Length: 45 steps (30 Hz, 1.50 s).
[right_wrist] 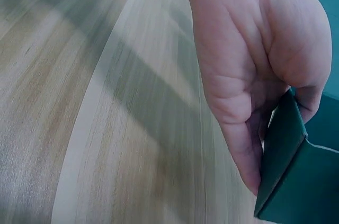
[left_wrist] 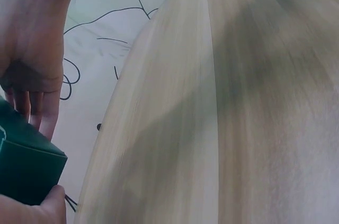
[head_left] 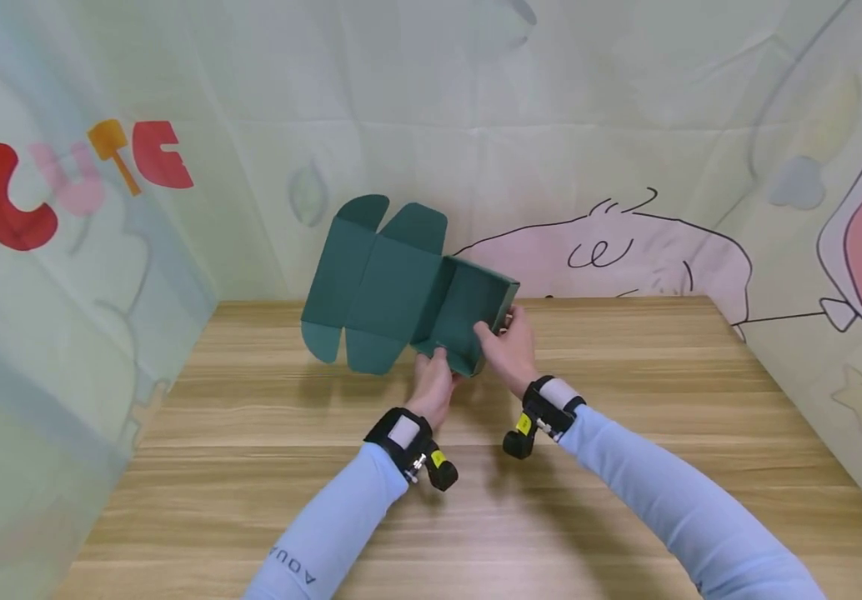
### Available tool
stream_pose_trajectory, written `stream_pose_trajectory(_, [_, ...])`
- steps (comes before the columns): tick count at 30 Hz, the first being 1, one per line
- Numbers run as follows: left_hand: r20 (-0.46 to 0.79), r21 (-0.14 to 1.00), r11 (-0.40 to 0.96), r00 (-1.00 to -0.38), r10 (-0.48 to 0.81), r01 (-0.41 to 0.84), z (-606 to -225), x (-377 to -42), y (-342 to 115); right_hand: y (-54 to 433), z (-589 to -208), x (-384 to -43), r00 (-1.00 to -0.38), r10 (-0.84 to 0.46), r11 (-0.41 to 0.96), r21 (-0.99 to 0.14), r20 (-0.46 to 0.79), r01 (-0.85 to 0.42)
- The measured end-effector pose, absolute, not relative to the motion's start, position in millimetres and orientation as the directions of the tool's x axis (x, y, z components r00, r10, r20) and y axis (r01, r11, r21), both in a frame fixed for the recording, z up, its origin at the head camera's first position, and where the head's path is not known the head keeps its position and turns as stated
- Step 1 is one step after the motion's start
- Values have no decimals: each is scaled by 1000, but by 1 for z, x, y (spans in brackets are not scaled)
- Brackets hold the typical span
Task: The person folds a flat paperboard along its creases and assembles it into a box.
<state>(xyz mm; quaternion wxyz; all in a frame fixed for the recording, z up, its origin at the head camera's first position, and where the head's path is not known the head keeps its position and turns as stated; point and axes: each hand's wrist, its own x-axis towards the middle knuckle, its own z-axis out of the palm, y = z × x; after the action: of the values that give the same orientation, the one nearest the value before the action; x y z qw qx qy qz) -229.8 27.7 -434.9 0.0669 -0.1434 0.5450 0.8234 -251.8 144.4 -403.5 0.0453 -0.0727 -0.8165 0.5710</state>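
A dark green cardboard box is held tilted above the table, its tray part folded up and its lid swung out to the left with the side flaps spread. My left hand grips the box's near wall, thumb inside. On the right wall, my right hand has its thumb over the inner side and its fingers outside. The right wrist view shows that hand pinching the green wall. In the left wrist view, a box corner shows between both hands; the box's interior is hidden there.
The wood-grain table spreads under both arms. Behind it and along the sides hangs a printed cloth with cartoon drawings and letters. A strapped wrist camera hangs below the left wrist, another camera below the right.
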Motion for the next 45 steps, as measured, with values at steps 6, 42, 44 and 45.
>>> stream_pose_trajectory(6, [-305, 912, -302, -951, -49, -277, -435, -233, 15, 152, -401, -250, -994, 111, 358, -934, 23, 18])
stream_pose_trajectory(42, [-18, 728, 680, -995, -101, -83, -425, -251, -48, 176, -401, -251, -996, -75, 548, -837, -52, 2])
stream_pose_trajectory(44, [-18, 699, 711, -996, -87, -75, -423, -252, -48, 177, -402, -250, -995, -68, 551, -835, -68, 19])
stream_pose_trajectory(45, [-19, 687, 723, -997, -81, -72, -423, -252, -48, 178, -402, -250, -995, -67, 548, -836, -77, 28])
